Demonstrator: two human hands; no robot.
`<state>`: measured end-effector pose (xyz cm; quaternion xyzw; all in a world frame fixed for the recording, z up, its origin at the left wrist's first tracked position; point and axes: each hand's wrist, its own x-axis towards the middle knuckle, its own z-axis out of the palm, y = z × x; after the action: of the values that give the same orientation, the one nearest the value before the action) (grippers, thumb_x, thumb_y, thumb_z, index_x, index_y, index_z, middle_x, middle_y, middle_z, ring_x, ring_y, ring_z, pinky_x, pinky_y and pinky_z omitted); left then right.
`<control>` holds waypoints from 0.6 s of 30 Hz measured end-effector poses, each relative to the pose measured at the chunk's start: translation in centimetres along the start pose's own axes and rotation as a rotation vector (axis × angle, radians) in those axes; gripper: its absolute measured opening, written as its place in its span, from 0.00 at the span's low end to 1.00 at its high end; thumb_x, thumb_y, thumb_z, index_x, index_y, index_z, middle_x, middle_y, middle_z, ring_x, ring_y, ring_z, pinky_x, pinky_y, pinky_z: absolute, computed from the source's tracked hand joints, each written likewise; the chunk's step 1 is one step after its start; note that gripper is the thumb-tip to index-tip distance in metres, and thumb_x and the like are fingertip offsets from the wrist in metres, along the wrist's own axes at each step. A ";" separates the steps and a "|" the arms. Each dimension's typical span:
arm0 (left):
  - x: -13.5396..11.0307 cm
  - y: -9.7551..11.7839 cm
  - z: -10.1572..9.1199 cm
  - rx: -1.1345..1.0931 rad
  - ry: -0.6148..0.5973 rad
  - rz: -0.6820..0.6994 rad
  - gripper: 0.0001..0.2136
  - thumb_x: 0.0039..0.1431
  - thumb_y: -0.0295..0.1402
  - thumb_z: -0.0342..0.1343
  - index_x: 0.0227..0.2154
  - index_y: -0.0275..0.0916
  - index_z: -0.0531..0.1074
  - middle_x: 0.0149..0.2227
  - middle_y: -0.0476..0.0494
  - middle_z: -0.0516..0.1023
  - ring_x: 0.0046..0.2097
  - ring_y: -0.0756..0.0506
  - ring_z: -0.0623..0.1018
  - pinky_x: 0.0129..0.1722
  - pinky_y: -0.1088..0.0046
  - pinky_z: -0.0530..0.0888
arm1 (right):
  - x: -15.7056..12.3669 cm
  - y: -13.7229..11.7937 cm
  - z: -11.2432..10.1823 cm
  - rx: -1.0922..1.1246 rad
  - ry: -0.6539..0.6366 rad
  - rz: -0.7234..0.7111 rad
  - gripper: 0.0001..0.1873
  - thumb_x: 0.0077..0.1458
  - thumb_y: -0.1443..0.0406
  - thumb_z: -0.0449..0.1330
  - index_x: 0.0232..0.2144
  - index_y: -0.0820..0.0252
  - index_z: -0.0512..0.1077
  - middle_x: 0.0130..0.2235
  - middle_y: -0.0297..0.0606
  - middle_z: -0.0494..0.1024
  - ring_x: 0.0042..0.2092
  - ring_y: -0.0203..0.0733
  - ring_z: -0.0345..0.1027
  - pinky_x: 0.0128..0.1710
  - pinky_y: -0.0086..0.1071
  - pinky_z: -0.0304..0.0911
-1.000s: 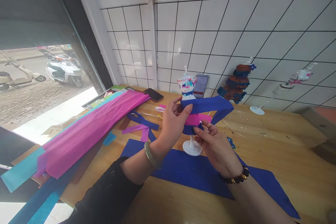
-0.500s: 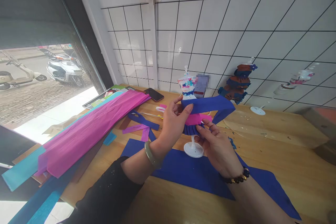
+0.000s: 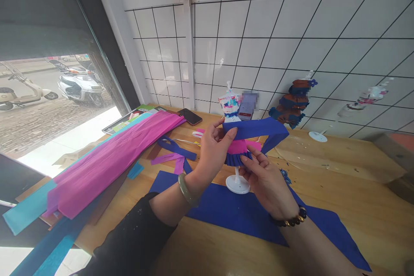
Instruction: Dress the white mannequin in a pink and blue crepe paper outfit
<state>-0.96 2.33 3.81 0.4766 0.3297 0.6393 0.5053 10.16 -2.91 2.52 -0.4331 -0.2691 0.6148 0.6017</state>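
tiled wall (image 3: 216,51): the largest thing my head camera shows me, rising behind everything.
worktop (image 3: 336,172): wooden, running below the wall and carrying my materials.
pink paper (image 3: 116,164): a long pile at the left, lying over turquoise and blue layers.
blue sheet (image 3: 242,220): spread flat on the near part of the worktop.
mannequin form (image 3: 230,105): upright just beyond the blue sheet's middle, its white base (image 3: 238,184) at the sheet's far edge; i cannot tell if it overlaps.
blue strip (image 3: 255,129): crosses the form's waist, loops out right and folds back down; its far end is hidden from me.
left hand (image 3: 215,146): fingers narrow, thumb pinning the strip's near end at the waist.
right hand (image 3: 267,177): thumb and forefinger nearly together, pinching the edge of the frill (image 3: 234,159).
pink layer (image 3: 238,146): shows between strip and frill.
frill: pleated, blue, low on the form. i judge the step in hand to be setting its folds; the next move calls for a light pinch, one small pleat at a time, with the left thumb steady.
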 end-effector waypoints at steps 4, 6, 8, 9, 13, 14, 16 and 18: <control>0.0 -0.1 0.0 -0.006 -0.009 0.010 0.19 0.52 0.35 0.60 0.46 0.36 0.66 0.33 0.47 0.74 0.39 0.49 0.74 0.39 0.73 0.69 | -0.1 0.0 -0.1 -0.011 -0.019 0.005 0.30 0.33 0.64 0.72 0.42 0.52 0.70 0.27 0.26 0.71 0.24 0.28 0.62 0.23 0.23 0.61; 0.0 -0.1 0.0 -0.016 -0.007 0.014 0.19 0.51 0.36 0.60 0.46 0.37 0.66 0.34 0.47 0.74 0.39 0.49 0.74 0.40 0.73 0.69 | -0.1 0.1 -0.1 -0.005 -0.023 0.004 0.29 0.33 0.64 0.72 0.42 0.53 0.71 0.27 0.26 0.72 0.23 0.28 0.62 0.24 0.23 0.61; 0.0 -0.1 0.0 -0.031 -0.005 0.013 0.19 0.51 0.36 0.60 0.45 0.36 0.66 0.33 0.47 0.74 0.39 0.49 0.74 0.40 0.73 0.69 | 0.0 0.1 -0.2 -0.010 -0.025 0.005 0.29 0.33 0.64 0.72 0.42 0.53 0.71 0.28 0.27 0.73 0.23 0.27 0.61 0.23 0.23 0.61; 0.0 0.0 0.1 -0.036 -0.002 0.010 0.19 0.51 0.36 0.60 0.45 0.36 0.66 0.33 0.47 0.74 0.38 0.49 0.74 0.39 0.73 0.69 | 0.1 0.2 -0.2 -0.014 -0.023 0.003 0.29 0.33 0.64 0.72 0.42 0.52 0.71 0.29 0.27 0.73 0.23 0.27 0.61 0.23 0.23 0.61; 0.0 0.0 0.1 -0.037 0.006 -0.007 0.19 0.51 0.35 0.60 0.45 0.36 0.66 0.31 0.48 0.73 0.36 0.51 0.74 0.36 0.75 0.69 | 0.2 0.3 -0.3 -0.022 0.000 -0.021 0.30 0.32 0.64 0.73 0.42 0.52 0.72 0.28 0.27 0.73 0.24 0.27 0.63 0.25 0.22 0.61; 0.0 0.1 0.1 -0.036 0.006 -0.010 0.19 0.51 0.35 0.60 0.45 0.36 0.66 0.31 0.48 0.73 0.36 0.51 0.74 0.36 0.75 0.69 | 0.2 0.3 -0.2 -0.022 0.005 -0.023 0.30 0.32 0.64 0.73 0.42 0.51 0.72 0.28 0.26 0.74 0.25 0.27 0.64 0.26 0.22 0.62; 0.1 0.1 0.1 -0.040 0.006 -0.017 0.19 0.51 0.35 0.60 0.45 0.36 0.66 0.31 0.48 0.73 0.36 0.51 0.74 0.36 0.75 0.69 | 0.2 0.3 -0.2 -0.026 0.009 -0.019 0.32 0.32 0.64 0.73 0.44 0.51 0.71 0.27 0.26 0.73 0.25 0.27 0.64 0.26 0.22 0.62; 0.1 0.1 0.0 -0.047 0.013 -0.022 0.19 0.51 0.35 0.60 0.46 0.36 0.66 0.32 0.47 0.74 0.37 0.50 0.74 0.37 0.74 0.70 | 0.2 0.3 -0.2 -0.030 0.004 -0.019 0.33 0.32 0.64 0.73 0.44 0.52 0.71 0.25 0.26 0.73 0.24 0.27 0.64 0.26 0.22 0.61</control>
<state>-1.01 2.42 3.95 0.4565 0.3232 0.6444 0.5214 10.22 -2.75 2.09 -0.4407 -0.2809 0.6042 0.6015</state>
